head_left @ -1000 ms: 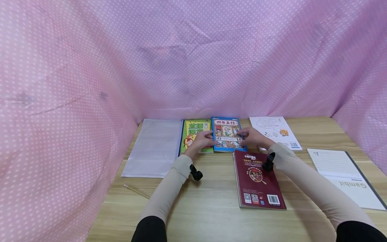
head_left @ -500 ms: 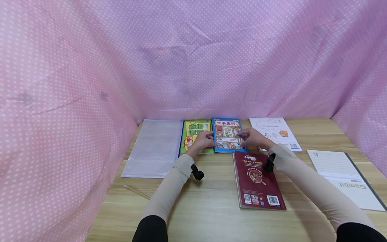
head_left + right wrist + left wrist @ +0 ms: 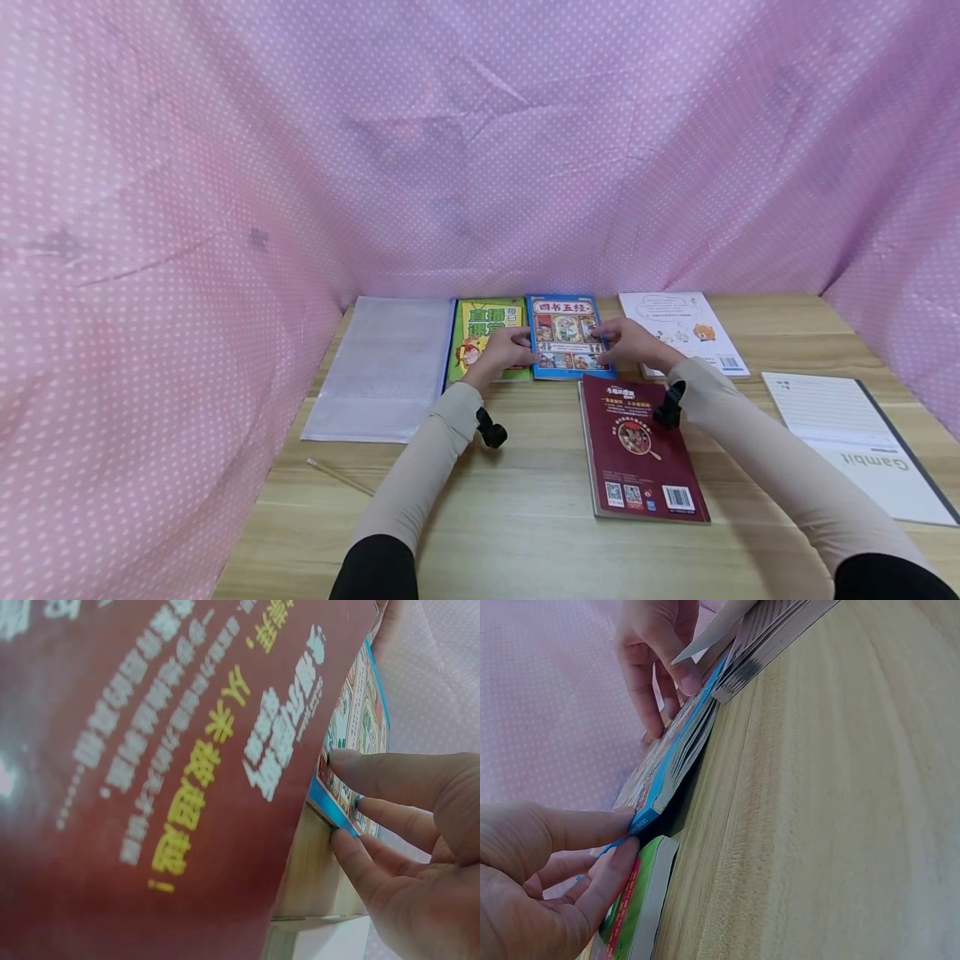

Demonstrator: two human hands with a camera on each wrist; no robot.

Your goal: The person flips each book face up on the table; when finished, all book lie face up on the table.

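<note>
A blue-bordered comic-style book [image 3: 564, 312] lies near the back of the table, between my two hands. My left hand [image 3: 498, 354] pinches its left edge. In the left wrist view the thumb lies over the blue edge [image 3: 646, 819], the fingers tuck below it, and a dark gap shows under that edge. At the opposite edge my right hand [image 3: 636, 343] holds the book, with its thumb [image 3: 356, 766] on the cover and a fingertip at the lower edge. A green book [image 3: 459, 329] lies left of the blue one, partly under my left hand.
A maroon book [image 3: 645, 467] lies in front of my right hand, under that wrist. A white book [image 3: 667, 312] is at the back right, and a lined notepad [image 3: 862, 446] at the far right. On the left are a translucent mesh folder [image 3: 390, 358] and a pencil [image 3: 337, 476].
The blue book and both hands have shifted very slightly to the right. My hold on its two edges looks the same.
</note>
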